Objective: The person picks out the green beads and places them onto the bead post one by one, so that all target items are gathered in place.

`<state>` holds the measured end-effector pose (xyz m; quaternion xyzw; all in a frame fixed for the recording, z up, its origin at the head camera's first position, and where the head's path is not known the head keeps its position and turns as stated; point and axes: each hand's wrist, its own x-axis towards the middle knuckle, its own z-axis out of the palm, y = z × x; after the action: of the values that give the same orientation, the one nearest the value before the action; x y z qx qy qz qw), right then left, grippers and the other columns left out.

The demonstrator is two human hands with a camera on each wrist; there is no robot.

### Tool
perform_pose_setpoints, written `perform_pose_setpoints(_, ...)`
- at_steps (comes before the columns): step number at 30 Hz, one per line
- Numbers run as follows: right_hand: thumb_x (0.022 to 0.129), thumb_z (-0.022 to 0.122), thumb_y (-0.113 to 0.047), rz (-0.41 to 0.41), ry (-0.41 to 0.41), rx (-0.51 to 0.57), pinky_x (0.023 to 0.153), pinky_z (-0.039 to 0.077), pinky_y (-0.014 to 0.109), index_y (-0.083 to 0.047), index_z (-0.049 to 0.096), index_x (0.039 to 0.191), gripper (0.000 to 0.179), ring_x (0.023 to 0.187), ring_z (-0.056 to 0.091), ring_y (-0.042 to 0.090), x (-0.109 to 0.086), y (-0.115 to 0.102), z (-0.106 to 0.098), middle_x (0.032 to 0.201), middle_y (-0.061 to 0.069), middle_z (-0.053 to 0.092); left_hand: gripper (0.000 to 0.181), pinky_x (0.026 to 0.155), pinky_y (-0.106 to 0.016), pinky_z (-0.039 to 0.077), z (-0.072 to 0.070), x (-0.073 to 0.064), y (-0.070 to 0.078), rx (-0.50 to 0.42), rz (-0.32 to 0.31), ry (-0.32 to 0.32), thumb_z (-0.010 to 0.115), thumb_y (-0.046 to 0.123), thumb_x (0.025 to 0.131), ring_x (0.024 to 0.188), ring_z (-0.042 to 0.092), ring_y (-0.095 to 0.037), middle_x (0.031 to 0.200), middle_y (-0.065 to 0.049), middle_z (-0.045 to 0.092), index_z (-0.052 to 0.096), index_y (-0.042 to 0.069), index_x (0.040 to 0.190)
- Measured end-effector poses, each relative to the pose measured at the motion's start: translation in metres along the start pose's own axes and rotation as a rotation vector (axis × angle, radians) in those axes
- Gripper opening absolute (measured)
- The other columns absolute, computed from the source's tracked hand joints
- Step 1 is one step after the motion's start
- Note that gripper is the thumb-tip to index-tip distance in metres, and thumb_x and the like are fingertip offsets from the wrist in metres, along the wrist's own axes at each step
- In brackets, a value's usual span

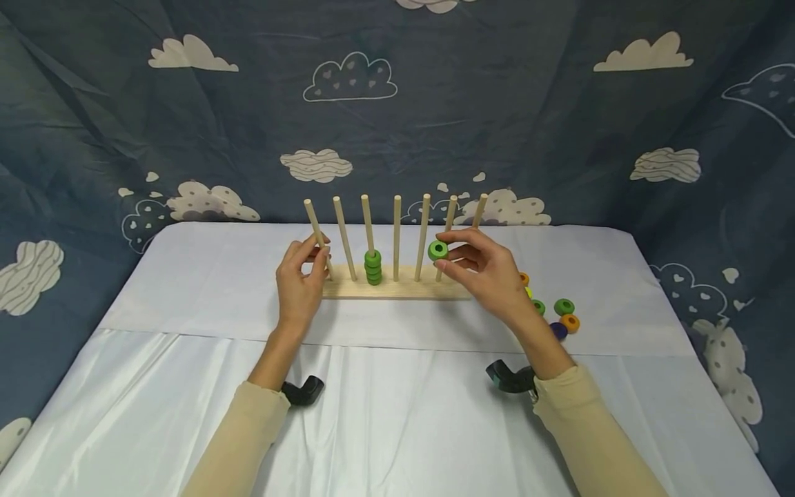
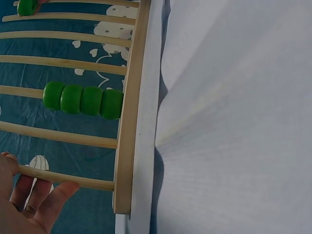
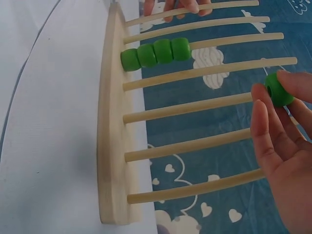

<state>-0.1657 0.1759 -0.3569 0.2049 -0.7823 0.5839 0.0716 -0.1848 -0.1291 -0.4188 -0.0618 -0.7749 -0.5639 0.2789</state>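
A wooden base (image 1: 404, 293) with several upright pegs stands on the white table. Green beads (image 1: 373, 268) are stacked at the foot of the third peg from the left. My left hand (image 1: 301, 279) holds the leftmost peg (image 2: 92, 183) between thumb and fingers. Between the thumb and fingertips of my right hand (image 1: 487, 273) is a single green bead (image 1: 437, 250), its hole facing the head camera. That bead (image 3: 279, 90) is raised above the base, near the upper part of the pegs on the right side.
Loose beads lie on the table right of the base, among them a green bead (image 1: 564, 307), an orange bead (image 1: 569, 323) and a dark blue bead (image 1: 558, 331). The right forearm partly hides this group. Behind the table hangs a dark cloud-patterned cloth (image 1: 497, 124).
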Motion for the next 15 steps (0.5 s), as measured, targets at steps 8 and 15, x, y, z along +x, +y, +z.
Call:
perform_pose_setpoints(8, 0.09, 0.078, 0.002, -0.013, 0.01, -0.003, 0.086, 0.062, 0.011, 0.0, 0.067, 0.13, 0.041, 0.099, 0.069, 0.002, 0.003, -0.007, 0.004, 0.123, 0.013, 0.062, 0.016, 0.062, -0.017, 0.065, 0.001, 0.0, -0.002, -0.004, -0.006, 0.005, 0.068, 0.007, 0.101, 0.088, 0.064, -0.009, 0.094, -0.02, 0.062, 0.077, 0.006, 0.114)
perform_pose_setpoints(15, 0.091, 0.077, 0.001, -0.033, 0.015, -0.009, 0.084, 0.061, 0.011, -0.002, 0.068, 0.131, 0.042, 0.099, 0.067, 0.003, 0.006, -0.012, 0.008, 0.116, -0.006, 0.061, 0.017, 0.063, -0.022, 0.067, 0.0, 0.0, 0.001, -0.001, -0.001, -0.002, 0.068, 0.006, 0.1, 0.088, 0.064, -0.01, 0.094, -0.019, 0.062, 0.077, 0.005, 0.115)
